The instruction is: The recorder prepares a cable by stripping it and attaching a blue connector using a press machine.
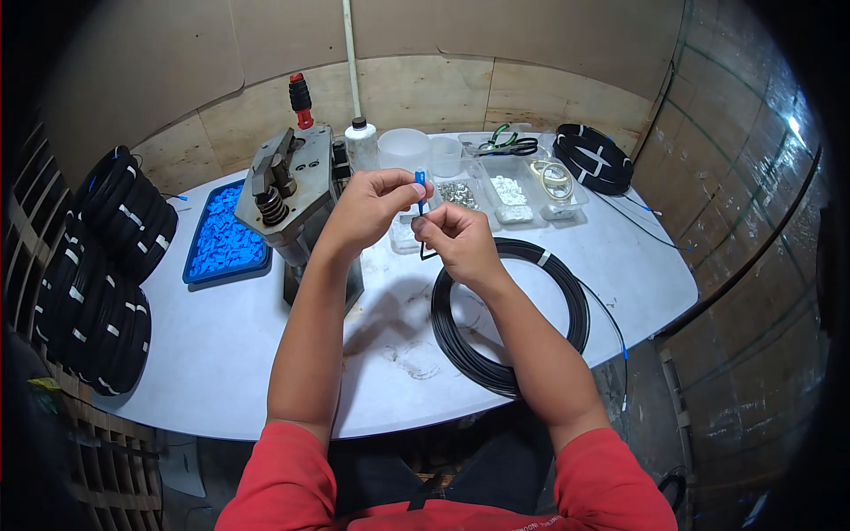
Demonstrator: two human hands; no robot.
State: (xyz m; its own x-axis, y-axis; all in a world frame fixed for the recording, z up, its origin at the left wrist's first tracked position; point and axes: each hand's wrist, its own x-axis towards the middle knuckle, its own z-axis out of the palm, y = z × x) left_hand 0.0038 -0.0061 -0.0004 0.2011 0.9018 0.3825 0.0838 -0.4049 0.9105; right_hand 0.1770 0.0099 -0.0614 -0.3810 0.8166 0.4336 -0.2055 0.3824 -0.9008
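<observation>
Both my hands are raised over the middle of the table, close together. Between the thumb and fingers of my left hand (pixel 381 202) is a small blue fiber-optic connector (pixel 421 180), held upright with its pale tip up. Just below it, my right hand (pixel 459 241) pinches the black cable (pixel 427 256) that runs into the connector's lower end. A loop of this cable bends under my right fingers. The large coil of black cable (pixel 580 305) lies on the table beneath my right forearm, bound with white tape.
At left stand a metal hand press (pixel 297 190), a blue tray (pixel 241 276) of blue parts and stacked black cable coils (pixel 97 327). Behind my hands are a white bottle (pixel 361 142), clear bins with small metal and white parts (pixel 509 196), pliers (pixel 500 142) and another coil (pixel 593 159).
</observation>
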